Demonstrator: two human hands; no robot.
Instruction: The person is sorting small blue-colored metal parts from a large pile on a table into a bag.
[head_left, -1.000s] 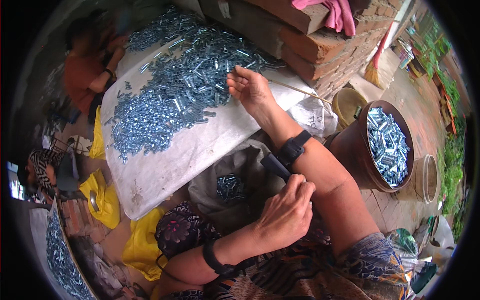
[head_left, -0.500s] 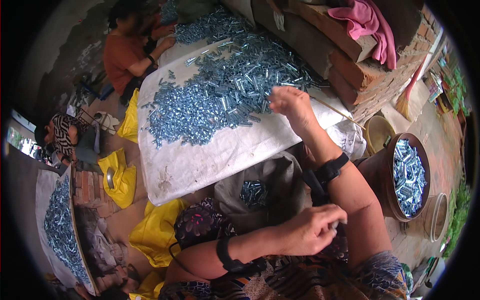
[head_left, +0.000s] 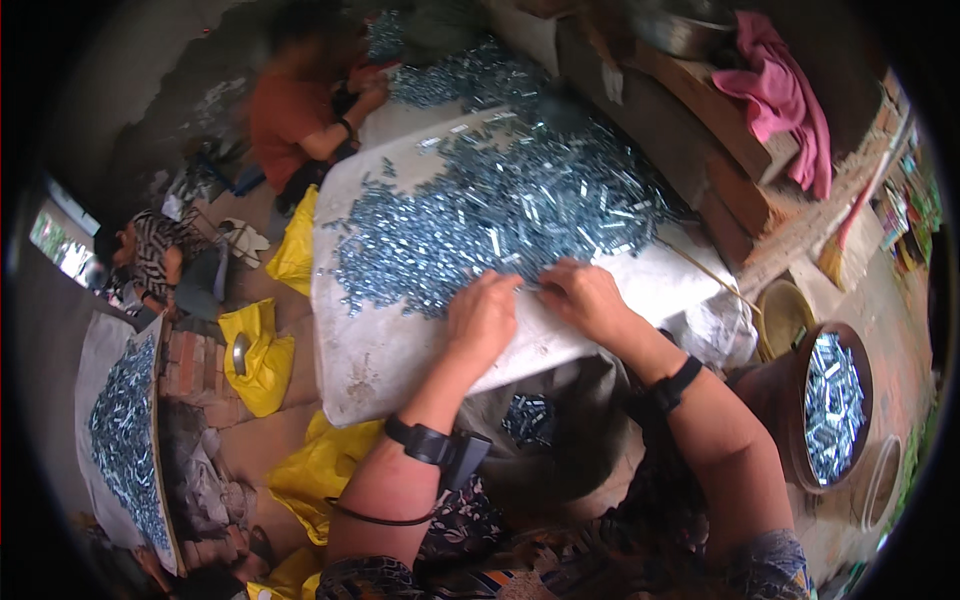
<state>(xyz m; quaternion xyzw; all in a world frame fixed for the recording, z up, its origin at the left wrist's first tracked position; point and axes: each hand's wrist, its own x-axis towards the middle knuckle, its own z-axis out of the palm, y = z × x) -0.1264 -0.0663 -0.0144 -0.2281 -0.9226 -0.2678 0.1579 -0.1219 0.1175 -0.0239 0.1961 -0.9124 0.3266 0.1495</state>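
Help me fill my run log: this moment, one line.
metal pile: on white sheet; left hand: at pile's near edge; right hand: likewise

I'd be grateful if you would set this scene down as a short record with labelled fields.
Left hand: the left hand, fingers curled, at the near edge of the pile; grip unclear
Right hand: the right hand, close beside it, fingers bent; grip unclear
Pile: small shiny metal pieces spread on a white sheet
Below sheet's near edge: grey sack with some pieces inside
Right side: brown bucket holding metal pieces
Upper right: pink cloth
Others: person in an orange top, far left of the sheet
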